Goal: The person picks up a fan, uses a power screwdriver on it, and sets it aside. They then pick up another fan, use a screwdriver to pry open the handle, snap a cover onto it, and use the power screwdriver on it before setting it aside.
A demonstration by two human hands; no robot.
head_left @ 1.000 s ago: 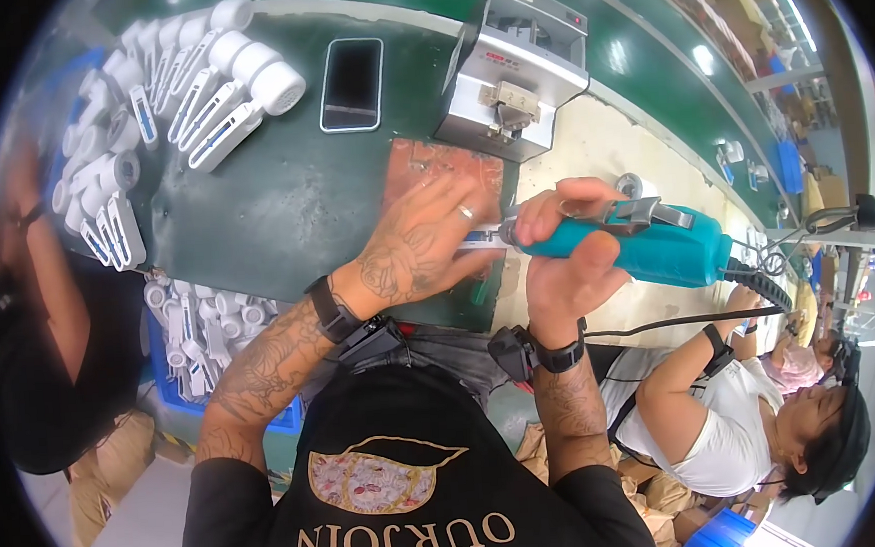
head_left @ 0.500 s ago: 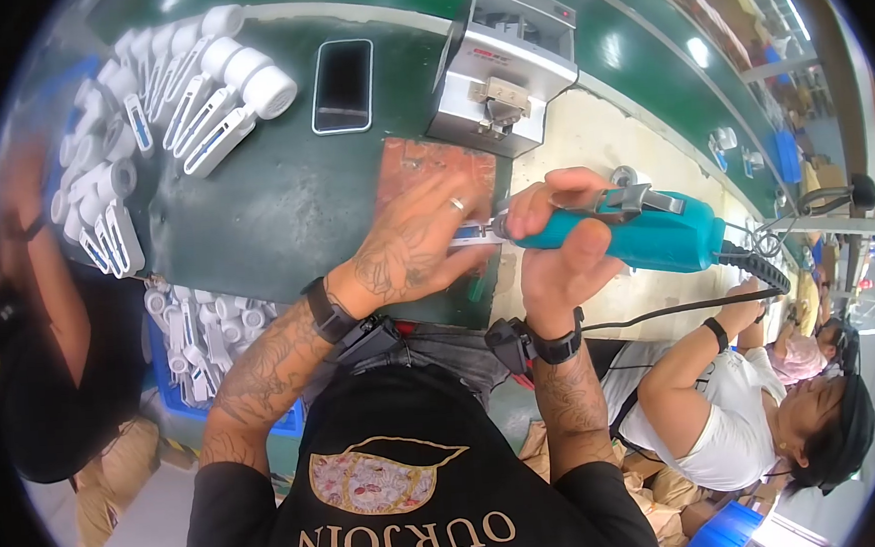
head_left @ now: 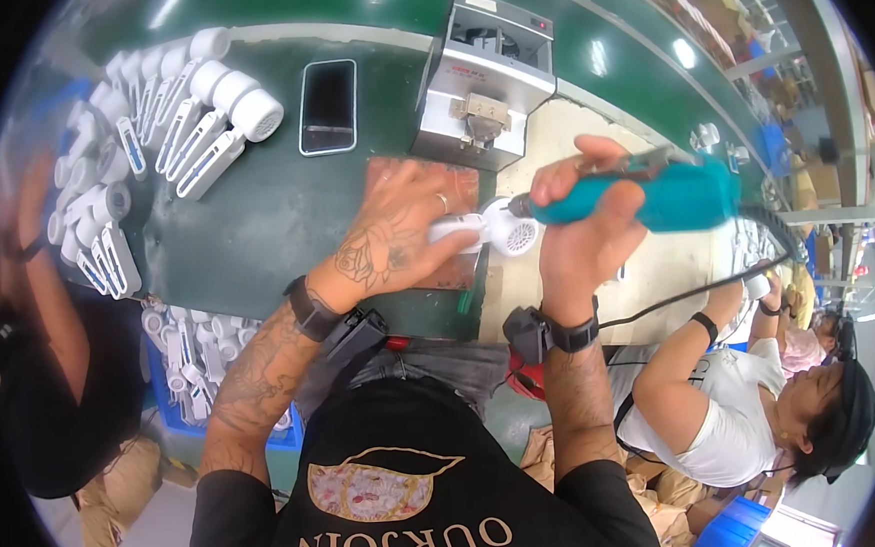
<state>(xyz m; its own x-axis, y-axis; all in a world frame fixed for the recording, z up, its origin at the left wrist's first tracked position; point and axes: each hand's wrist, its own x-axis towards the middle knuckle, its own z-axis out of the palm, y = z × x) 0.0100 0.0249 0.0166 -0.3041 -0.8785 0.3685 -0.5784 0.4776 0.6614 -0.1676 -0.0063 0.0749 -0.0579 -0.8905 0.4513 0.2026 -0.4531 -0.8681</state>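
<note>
Left hand (head_left: 395, 228) gripping a white handheld unit (head_left: 500, 228) by its handle, above a red-brown pad (head_left: 462, 182), right hand (head_left: 588, 249) wrapped around a teal power screwdriver (head_left: 668, 199), its tip just beside the unit's round head, 1 phone (head_left: 328, 105) beyond

Open green tabletop (head_left: 220, 232) left of the hands (head_left: 387, 238), phone (head_left: 328, 105) (flat) beyond, machine (head_left: 443, 121) straight ahead

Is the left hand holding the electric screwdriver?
No, the right hand holds the electric screwdriver; the left hand holds a white handheld device.
</note>
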